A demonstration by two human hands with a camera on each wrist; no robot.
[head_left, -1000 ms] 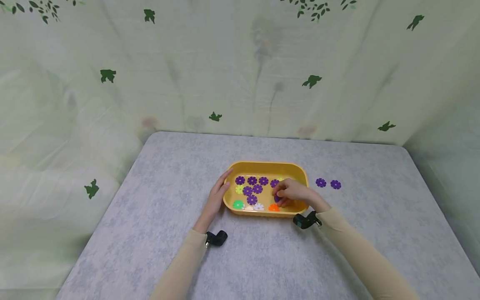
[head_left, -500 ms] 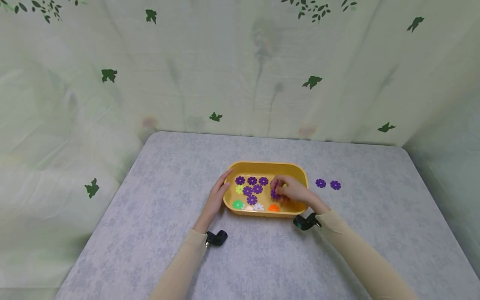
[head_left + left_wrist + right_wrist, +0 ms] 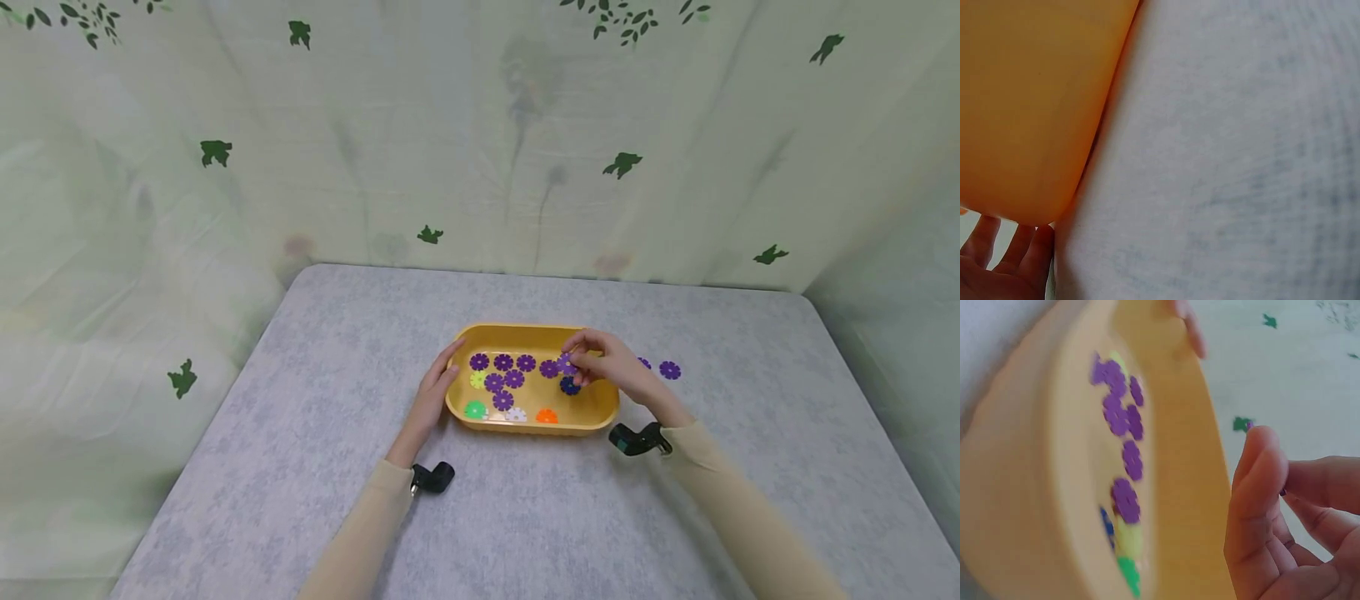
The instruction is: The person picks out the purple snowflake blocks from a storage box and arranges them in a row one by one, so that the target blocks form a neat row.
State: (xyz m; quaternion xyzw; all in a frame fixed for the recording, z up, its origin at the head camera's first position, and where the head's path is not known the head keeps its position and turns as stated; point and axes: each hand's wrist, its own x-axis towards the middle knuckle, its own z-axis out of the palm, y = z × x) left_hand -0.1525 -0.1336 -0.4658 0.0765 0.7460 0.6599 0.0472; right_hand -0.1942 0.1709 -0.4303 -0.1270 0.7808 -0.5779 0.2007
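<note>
My left hand rests against the left end of a yellow plastic basin. Its fairly straight fingers touch the outer wall in the left wrist view. Over the basin's right side, my right hand pinches a purple flower-shaped interlocking disc between thumb and fingertips. Only slivers of this disc show past the fingers in the right wrist view. Below that hand a dark blue disc lies in the basin. Several purple discs lie on the basin floor.
Also in the basin are a green disc, a white disc, an orange disc and a yellow disc. Right of it, a purple disc lies on the grey table, beside another partly hidden one. A patterned curtain hangs behind.
My right hand has lifted and moved right with a purple disc pinched in it, uncovering the dark blue disc and a purple one in the basin. My left hand stays put.
</note>
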